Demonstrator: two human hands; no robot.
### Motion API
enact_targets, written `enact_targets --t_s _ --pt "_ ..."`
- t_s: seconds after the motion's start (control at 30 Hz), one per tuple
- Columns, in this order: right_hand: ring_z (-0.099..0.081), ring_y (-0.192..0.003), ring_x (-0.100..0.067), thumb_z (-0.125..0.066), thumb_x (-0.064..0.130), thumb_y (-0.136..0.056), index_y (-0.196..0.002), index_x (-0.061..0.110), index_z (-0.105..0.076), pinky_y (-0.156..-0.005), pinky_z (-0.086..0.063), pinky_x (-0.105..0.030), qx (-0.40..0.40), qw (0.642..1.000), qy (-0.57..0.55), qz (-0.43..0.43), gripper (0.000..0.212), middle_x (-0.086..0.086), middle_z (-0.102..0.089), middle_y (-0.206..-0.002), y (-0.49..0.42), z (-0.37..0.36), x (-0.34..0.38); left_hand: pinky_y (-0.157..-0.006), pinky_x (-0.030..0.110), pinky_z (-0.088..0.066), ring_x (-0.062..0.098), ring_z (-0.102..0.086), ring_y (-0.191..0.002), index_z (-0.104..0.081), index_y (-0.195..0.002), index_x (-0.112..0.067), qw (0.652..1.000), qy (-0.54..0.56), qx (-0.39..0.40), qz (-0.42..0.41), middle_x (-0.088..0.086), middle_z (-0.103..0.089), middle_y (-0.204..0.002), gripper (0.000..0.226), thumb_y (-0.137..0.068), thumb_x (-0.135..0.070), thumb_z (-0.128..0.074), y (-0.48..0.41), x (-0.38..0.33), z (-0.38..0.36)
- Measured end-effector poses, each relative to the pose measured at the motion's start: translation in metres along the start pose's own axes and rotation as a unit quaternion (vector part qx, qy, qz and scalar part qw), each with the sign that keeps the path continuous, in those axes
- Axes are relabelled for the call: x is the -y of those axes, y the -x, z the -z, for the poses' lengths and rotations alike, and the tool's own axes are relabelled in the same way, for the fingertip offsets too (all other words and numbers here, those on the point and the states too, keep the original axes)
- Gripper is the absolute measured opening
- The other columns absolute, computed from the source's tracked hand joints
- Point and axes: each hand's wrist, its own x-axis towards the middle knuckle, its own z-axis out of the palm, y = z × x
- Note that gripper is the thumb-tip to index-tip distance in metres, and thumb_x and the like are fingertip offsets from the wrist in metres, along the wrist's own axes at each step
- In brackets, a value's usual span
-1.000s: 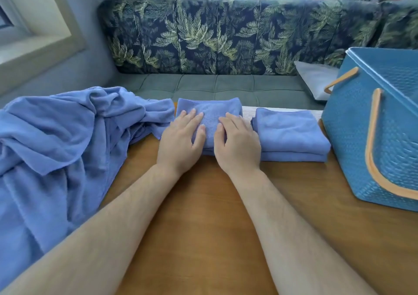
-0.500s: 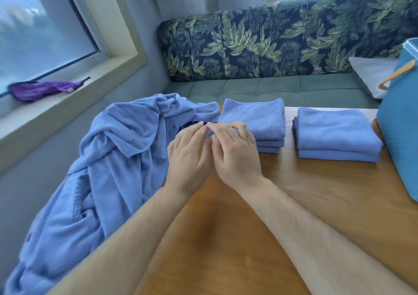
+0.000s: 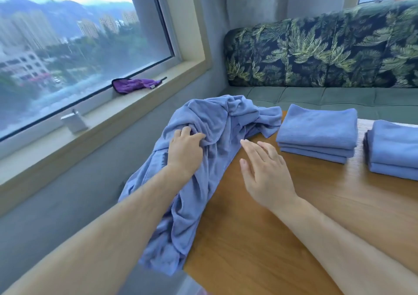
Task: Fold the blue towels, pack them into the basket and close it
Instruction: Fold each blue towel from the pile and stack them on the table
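Wooden table [image 3: 260, 249]: left hand [image 3: 184, 152] clutches the crumpled blue towel [image 3: 226, 118]; right hand [image 3: 264, 172] hovers flat, fingers straight.

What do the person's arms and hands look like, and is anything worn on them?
Both arms are bare as far as the picture shows, and no sleeve is in view. The left hand and the right hand wear no gloves, and no ring, watch or bracelet shows on the fingers or wrists. Some fine hair shows on the left forearm.

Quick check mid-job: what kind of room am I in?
Probably a high-rise home's seating nook: a leaf-print cushioned bench behind the wooden table, and a big window overlooking city towers.
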Motion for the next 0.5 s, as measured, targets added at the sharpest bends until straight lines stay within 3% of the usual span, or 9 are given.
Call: enact_targets --t_s 0.07,0.13,0.2,0.3,0.37,0.43,0.5 --pt "-0.048 -0.128 -0.022 -0.042 0.036 -0.101 -0.143 0.017 -0.053 -0.097 -0.046 -0.040 -0.004 1.000 -0.021 -0.004 0.048 0.007 -0.059 -0.136 -0.001 0.002 -0.004 -0.085 0.047 -0.045 0.031 -0.050 -0.094 -0.076 -0.091 -0.010 0.998 0.040 -0.042 -0.018 0.008 -0.064 -0.091 0.025 -0.091 -0.013 -0.052 -0.006 -0.001 0.003" --pt "-0.050 -0.122 -0.021 -0.045 0.033 -0.102 -0.143 0.016 -0.053 -0.096 -0.047 -0.041 -0.012 0.999 -0.049 -0.006 0.046 0.006 -0.061 -0.130 -0.004 0.003 -0.008 -0.078 0.044 -0.045 0.027 -0.051 -0.084 -0.074 -0.079 -0.010 0.996 0.051 -0.062 -0.048 0.002 -0.062 -0.078 0.028 -0.088 -0.019 -0.049 -0.003 -0.012 0.008" --pt "-0.048 -0.127 -0.019 -0.049 0.028 -0.103 -0.150 0.018 -0.045 -0.102 -0.046 -0.038 0.001 0.993 -0.114 -0.020 0.048 0.004 -0.055 -0.139 -0.004 0.003 -0.011 -0.073 0.040 -0.043 0.022 -0.049 -0.076 -0.067 -0.074 -0.013 0.991 0.076 -0.065 -0.094 -0.005 -0.056 -0.071 0.024 -0.086 -0.021 -0.049 0.013 -0.033 0.013" --pt "-0.029 -0.143 -0.004 -0.059 0.014 -0.094 -0.159 0.034 -0.021 -0.105 -0.042 -0.028 0.066 0.971 -0.227 -0.040 0.077 0.005 -0.024 -0.162 -0.003 0.011 -0.013 -0.065 0.038 -0.044 0.015 -0.046 -0.067 -0.058 -0.074 -0.017 0.972 0.169 -0.013 -0.163 -0.008 -0.049 -0.067 0.013 -0.086 -0.021 -0.058 0.046 -0.069 0.017" --pt "-0.031 -0.138 0.006 -0.058 -0.004 -0.084 -0.153 0.039 -0.033 -0.101 -0.045 -0.022 0.082 0.963 -0.258 -0.013 0.085 0.007 -0.028 -0.161 -0.005 0.016 -0.014 -0.068 0.031 -0.045 0.010 -0.050 -0.072 -0.063 -0.087 -0.019 0.957 0.209 0.022 -0.198 -0.008 -0.054 -0.074 0.004 -0.089 -0.022 -0.063 0.059 -0.085 0.020" --pt "-0.056 -0.120 -0.005 -0.052 -0.011 -0.079 -0.121 0.038 -0.063 -0.094 -0.052 -0.030 0.088 0.948 -0.304 0.001 0.065 0.012 -0.062 -0.128 -0.010 0.019 -0.018 -0.073 0.022 -0.044 0.007 -0.053 -0.080 -0.064 -0.098 -0.021 0.950 0.235 0.013 -0.207 -0.011 -0.057 -0.085 0.011 -0.087 -0.020 -0.065 0.061 -0.089 0.025" --pt "-0.065 -0.090 -0.014 -0.049 -0.007 -0.078 -0.090 0.027 -0.066 -0.076 -0.053 -0.041 0.104 0.946 -0.307 -0.023 0.039 0.010 -0.069 -0.091 -0.012 0.020 -0.025 -0.082 0.021 -0.044 0.007 -0.055 -0.090 -0.063 -0.106 -0.021 0.950 0.247 -0.019 -0.190 -0.012 -0.058 -0.097 0.025 -0.082 -0.017 -0.060 0.055 -0.084 0.026"
